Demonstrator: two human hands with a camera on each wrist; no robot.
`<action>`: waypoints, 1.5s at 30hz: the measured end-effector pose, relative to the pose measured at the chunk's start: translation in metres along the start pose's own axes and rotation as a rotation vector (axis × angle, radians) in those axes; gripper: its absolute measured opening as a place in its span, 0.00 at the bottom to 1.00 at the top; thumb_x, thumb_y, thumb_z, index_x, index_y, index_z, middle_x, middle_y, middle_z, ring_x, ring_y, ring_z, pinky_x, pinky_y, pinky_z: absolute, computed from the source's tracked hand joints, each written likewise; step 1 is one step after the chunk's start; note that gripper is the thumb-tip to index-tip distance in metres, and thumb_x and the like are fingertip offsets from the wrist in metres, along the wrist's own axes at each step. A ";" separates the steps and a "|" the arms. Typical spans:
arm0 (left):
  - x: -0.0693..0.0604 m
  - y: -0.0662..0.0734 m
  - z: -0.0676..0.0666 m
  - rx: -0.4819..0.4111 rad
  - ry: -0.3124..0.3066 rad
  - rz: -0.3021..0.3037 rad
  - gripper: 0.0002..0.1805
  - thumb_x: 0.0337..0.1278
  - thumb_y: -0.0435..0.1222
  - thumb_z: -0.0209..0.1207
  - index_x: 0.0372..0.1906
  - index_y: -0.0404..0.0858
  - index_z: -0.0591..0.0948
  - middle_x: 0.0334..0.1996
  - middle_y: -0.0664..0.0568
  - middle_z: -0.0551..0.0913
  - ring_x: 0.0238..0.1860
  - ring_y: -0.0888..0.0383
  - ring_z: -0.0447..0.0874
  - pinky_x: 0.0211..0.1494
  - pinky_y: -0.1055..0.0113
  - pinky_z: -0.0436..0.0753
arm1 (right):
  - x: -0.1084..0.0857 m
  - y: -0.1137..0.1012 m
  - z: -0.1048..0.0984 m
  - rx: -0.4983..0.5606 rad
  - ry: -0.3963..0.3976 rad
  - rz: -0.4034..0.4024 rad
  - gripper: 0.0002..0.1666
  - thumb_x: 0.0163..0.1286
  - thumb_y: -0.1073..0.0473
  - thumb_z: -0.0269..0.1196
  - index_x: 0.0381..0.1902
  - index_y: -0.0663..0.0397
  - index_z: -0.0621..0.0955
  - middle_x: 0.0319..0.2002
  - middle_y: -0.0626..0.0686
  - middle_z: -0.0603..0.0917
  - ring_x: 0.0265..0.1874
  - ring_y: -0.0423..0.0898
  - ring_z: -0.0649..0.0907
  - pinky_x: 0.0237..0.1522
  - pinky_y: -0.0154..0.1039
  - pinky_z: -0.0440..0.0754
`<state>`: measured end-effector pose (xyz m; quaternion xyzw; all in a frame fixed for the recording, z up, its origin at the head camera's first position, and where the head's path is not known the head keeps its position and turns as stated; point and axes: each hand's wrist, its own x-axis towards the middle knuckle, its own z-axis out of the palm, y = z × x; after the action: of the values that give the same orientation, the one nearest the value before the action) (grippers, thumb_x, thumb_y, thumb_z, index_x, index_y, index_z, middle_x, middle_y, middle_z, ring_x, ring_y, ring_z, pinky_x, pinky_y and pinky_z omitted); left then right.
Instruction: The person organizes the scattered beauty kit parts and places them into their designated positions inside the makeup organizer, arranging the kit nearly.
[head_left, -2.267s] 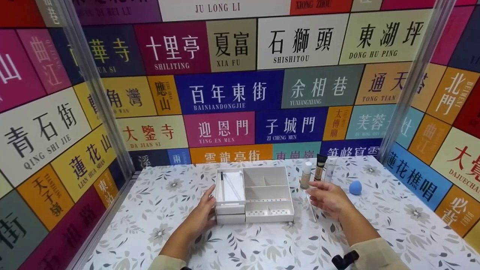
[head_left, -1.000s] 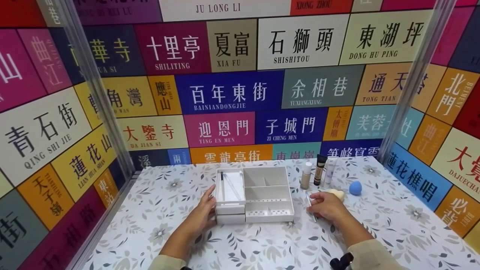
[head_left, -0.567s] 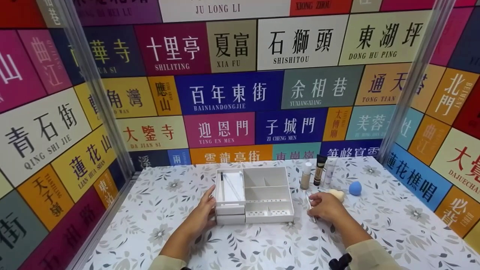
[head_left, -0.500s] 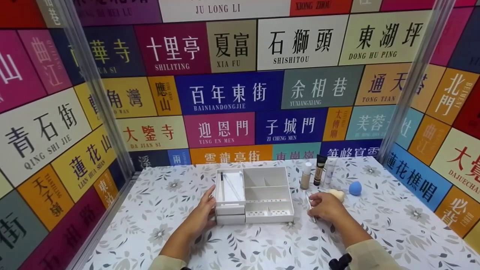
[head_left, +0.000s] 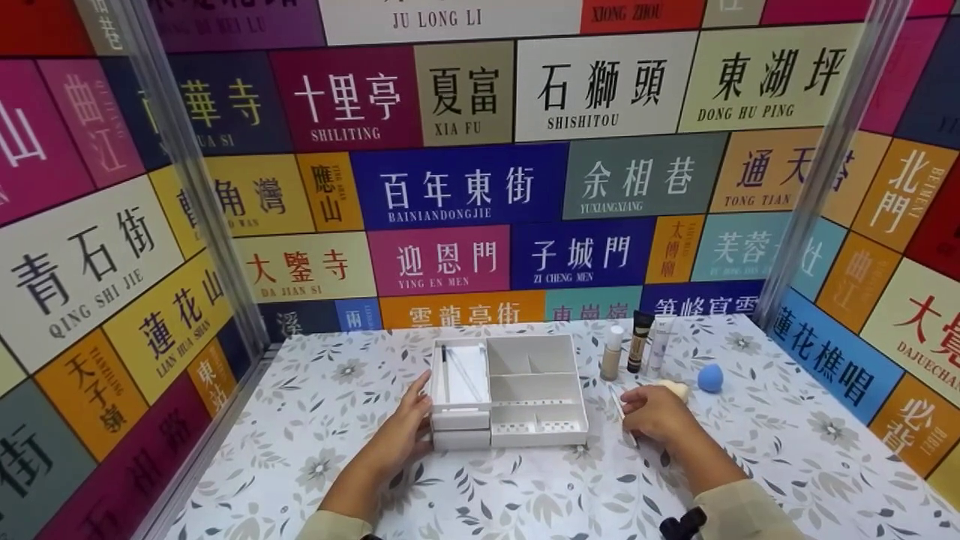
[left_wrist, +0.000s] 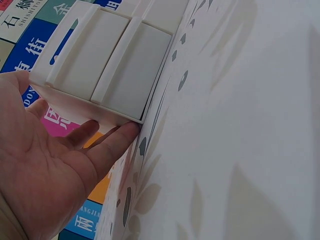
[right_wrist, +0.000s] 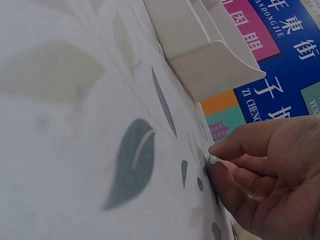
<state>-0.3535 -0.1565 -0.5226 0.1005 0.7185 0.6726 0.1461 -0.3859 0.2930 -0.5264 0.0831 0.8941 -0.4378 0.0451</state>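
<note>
Head: the right hand (head_left: 654, 414) has a thin white stick (head_left: 617, 401) pinched low over the table (head_left: 525, 495), right of the box (head_left: 462, 439). Long axis runs front to back, far end leaning toward the box (which end is the tip, cannot tell). Left hand (head_left: 409, 424) lies along the box's left side.

Left wrist: fingers (left_wrist: 117, 145) spread, nearly straight, touching the box, gripping nothing; likely there to steady it.

Right wrist: fingers nearly together around the stick, one white end showing; so slim it probably suits a pinch.
</note>
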 end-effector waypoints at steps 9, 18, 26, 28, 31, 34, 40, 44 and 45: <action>0.000 0.002 0.001 -0.001 0.020 -0.017 0.35 0.86 0.55 0.40 0.88 0.64 0.44 0.87 0.35 0.50 0.84 0.30 0.57 0.81 0.35 0.69 | -0.003 -0.001 -0.004 0.007 -0.001 0.035 0.34 0.53 0.66 0.70 0.61 0.66 0.84 0.41 0.57 0.87 0.32 0.46 0.85 0.34 0.36 0.82; 0.000 0.001 0.000 0.018 0.017 -0.017 0.35 0.86 0.56 0.41 0.88 0.65 0.44 0.88 0.35 0.49 0.84 0.29 0.56 0.82 0.34 0.68 | -0.005 -0.008 -0.005 0.123 -0.016 0.077 0.35 0.56 0.66 0.69 0.65 0.65 0.82 0.37 0.54 0.84 0.27 0.45 0.82 0.31 0.36 0.81; 0.002 0.001 0.000 0.011 0.023 -0.031 0.35 0.86 0.57 0.41 0.87 0.67 0.45 0.88 0.37 0.49 0.85 0.30 0.55 0.82 0.35 0.67 | -0.007 -0.016 -0.005 0.240 -0.033 0.079 0.38 0.57 0.67 0.68 0.69 0.63 0.79 0.35 0.52 0.82 0.21 0.42 0.77 0.26 0.37 0.79; 0.003 0.000 0.000 0.008 0.024 -0.035 0.35 0.86 0.56 0.41 0.87 0.67 0.46 0.88 0.37 0.49 0.85 0.30 0.55 0.82 0.35 0.67 | -0.008 -0.018 -0.004 0.271 -0.038 0.072 0.39 0.58 0.67 0.67 0.70 0.64 0.78 0.32 0.50 0.81 0.20 0.42 0.77 0.26 0.36 0.78; 0.002 0.000 0.000 0.010 0.025 -0.035 0.35 0.85 0.57 0.41 0.87 0.68 0.46 0.88 0.37 0.49 0.85 0.30 0.55 0.82 0.35 0.67 | -0.010 -0.022 -0.003 0.332 -0.050 0.053 0.39 0.59 0.67 0.66 0.71 0.64 0.77 0.27 0.48 0.80 0.19 0.42 0.77 0.24 0.35 0.77; 0.001 0.000 0.000 0.018 0.017 -0.023 0.35 0.86 0.58 0.41 0.87 0.68 0.45 0.88 0.38 0.48 0.85 0.30 0.54 0.82 0.35 0.68 | -0.013 -0.026 -0.001 0.383 -0.064 0.025 0.39 0.60 0.68 0.64 0.72 0.64 0.76 0.26 0.46 0.80 0.19 0.42 0.76 0.24 0.35 0.75; 0.000 0.001 0.000 0.034 0.018 -0.019 0.35 0.85 0.58 0.41 0.87 0.68 0.46 0.88 0.39 0.49 0.85 0.30 0.54 0.81 0.35 0.69 | -0.021 -0.035 0.003 0.452 -0.089 -0.015 0.41 0.61 0.69 0.65 0.74 0.67 0.74 0.34 0.47 0.86 0.27 0.41 0.83 0.32 0.34 0.86; -0.001 0.002 0.001 0.035 0.025 -0.034 0.34 0.85 0.58 0.40 0.87 0.68 0.46 0.88 0.38 0.50 0.85 0.31 0.56 0.81 0.35 0.69 | -0.026 -0.042 0.007 0.448 -0.092 -0.009 0.40 0.62 0.67 0.67 0.74 0.63 0.75 0.39 0.51 0.87 0.31 0.42 0.84 0.38 0.36 0.89; -0.001 0.003 0.001 0.034 0.026 -0.037 0.34 0.85 0.58 0.40 0.87 0.68 0.46 0.88 0.39 0.50 0.85 0.31 0.56 0.81 0.35 0.68 | -0.027 -0.045 0.007 0.447 -0.091 -0.005 0.39 0.62 0.67 0.67 0.73 0.62 0.76 0.40 0.51 0.87 0.31 0.42 0.84 0.38 0.37 0.89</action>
<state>-0.3526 -0.1558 -0.5198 0.0808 0.7334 0.6587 0.1474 -0.3679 0.2573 -0.4922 0.0689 0.7720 -0.6286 0.0648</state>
